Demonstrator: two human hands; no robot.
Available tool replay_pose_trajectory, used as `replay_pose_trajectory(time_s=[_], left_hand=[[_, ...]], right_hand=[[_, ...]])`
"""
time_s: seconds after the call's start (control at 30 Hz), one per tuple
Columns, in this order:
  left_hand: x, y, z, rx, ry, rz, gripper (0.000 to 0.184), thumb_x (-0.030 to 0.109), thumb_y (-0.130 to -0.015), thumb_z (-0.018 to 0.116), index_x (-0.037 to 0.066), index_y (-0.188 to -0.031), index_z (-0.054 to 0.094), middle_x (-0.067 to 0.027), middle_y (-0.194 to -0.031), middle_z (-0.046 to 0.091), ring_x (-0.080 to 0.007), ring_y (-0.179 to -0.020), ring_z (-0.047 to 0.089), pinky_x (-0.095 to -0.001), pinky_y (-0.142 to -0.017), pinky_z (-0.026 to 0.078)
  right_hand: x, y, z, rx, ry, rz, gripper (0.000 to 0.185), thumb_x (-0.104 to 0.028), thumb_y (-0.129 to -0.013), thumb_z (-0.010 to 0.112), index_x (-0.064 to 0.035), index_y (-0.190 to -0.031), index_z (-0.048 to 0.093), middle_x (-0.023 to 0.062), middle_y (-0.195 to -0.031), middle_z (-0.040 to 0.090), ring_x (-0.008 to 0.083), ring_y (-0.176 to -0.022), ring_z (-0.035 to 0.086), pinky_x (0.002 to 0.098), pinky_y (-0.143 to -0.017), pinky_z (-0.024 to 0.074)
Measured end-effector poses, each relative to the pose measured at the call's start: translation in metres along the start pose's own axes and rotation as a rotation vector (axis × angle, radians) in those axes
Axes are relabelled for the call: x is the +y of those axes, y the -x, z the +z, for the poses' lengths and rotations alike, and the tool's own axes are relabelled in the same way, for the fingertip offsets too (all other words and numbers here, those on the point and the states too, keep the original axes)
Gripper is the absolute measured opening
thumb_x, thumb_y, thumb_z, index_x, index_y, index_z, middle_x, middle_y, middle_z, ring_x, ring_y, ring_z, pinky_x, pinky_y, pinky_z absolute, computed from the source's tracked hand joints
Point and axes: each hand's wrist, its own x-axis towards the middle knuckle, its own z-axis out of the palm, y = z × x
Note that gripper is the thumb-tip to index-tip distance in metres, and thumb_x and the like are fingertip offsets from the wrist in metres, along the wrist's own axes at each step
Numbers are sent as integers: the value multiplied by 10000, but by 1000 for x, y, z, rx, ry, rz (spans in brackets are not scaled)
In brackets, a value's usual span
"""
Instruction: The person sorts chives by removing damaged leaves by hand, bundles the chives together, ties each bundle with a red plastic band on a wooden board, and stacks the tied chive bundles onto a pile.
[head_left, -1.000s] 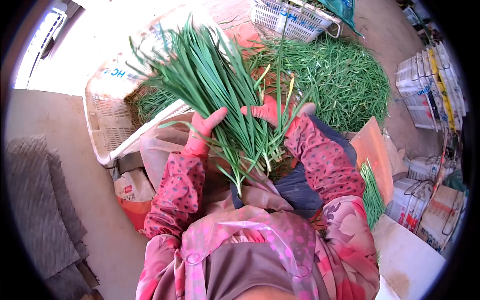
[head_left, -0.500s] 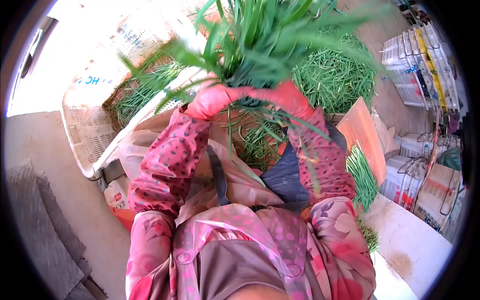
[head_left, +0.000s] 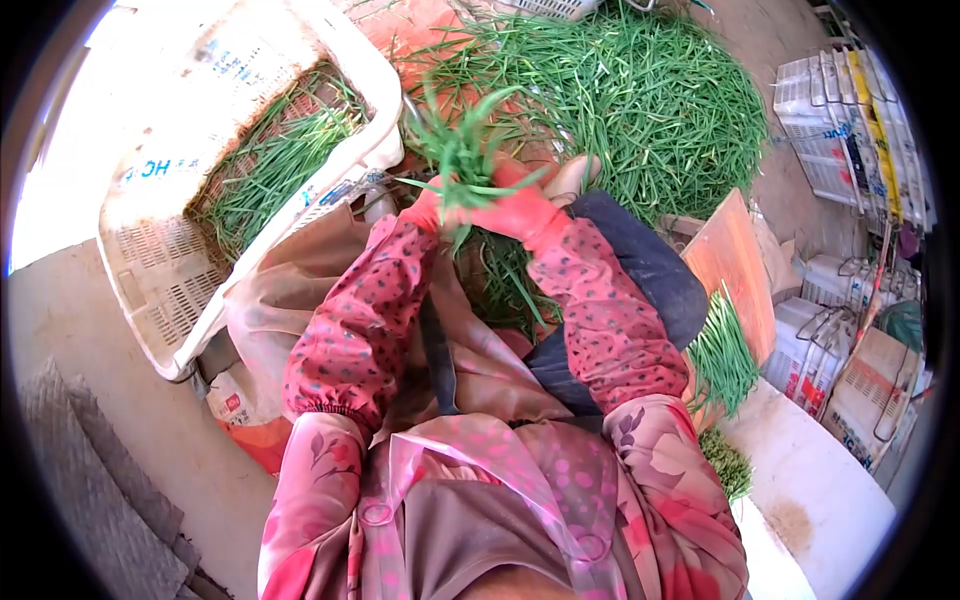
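A bunch of long green stalks, blurred by motion, stands roughly upright between my hands. My left hand, in a pink-red glove, is closed round its left side. From the right, my right hand, gloved alike, is closed on the same bunch. Both hands are close together over my lap, and some fingers are hidden by the leaves. Loose green stalks lie below the hands, between my legs.
A white crate with green stalks inside stands at the left. Ahead lies a large green heap. On the right are an orange board, a neat bundle of stalks and stacked white crates. Grey mats lie lower left.
The bunch was spread out wide, leaves pointing away; now it looks short and upright, seen end-on. Both hands have come together round it. The view has shifted.
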Motion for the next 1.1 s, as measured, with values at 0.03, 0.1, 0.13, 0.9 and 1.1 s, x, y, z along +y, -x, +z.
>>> replay_pose_trajectory(time_s=[0.03,0.1,0.13,0.9,1.1], left_hand=[[-5,-5,-2,81,-131,15,447,89,-838,648,70,-1260,502,-109,-1218,563,-207,-1050,572,-397,-909,485],[29,-5,22,-12,-987,32,393,215,-837,640,73,-1197,567,-134,-1187,590,-234,-1085,567,-347,-927,453],[47,-5,34,-50,-1371,72,388,279,-837,636,75,-1165,599,-147,-1172,604,-247,-1102,564,-322,-936,437],[62,96,186,721,181,-74,508,429,-952,379,69,-1305,440,-212,-1124,590,-324,-1046,587,-488,-935,455],[144,127,166,-13,886,-566,352,236,-923,523,-28,-1152,567,-202,-1093,607,-302,-1004,583,-468,-924,445]], right_hand=[[0,-6,5,-6,-44,-17,628,-387,-791,702,-34,-1266,490,160,-1307,518,312,-1143,546,446,-940,451],[-3,-15,13,281,60,137,394,-319,-774,681,-76,-1073,597,153,-1038,619,330,-956,606,415,-792,489],[-3,-19,14,420,111,212,283,-285,-765,670,-98,-977,650,150,-903,669,340,-862,636,400,-719,508],[-101,76,65,271,383,-203,177,-188,-758,557,-118,-895,645,103,-829,618,277,-883,600,371,-820,467],[-110,139,79,396,171,-570,527,-225,-651,669,-67,-1144,569,114,-1100,580,290,-1099,528,404,-987,374]])
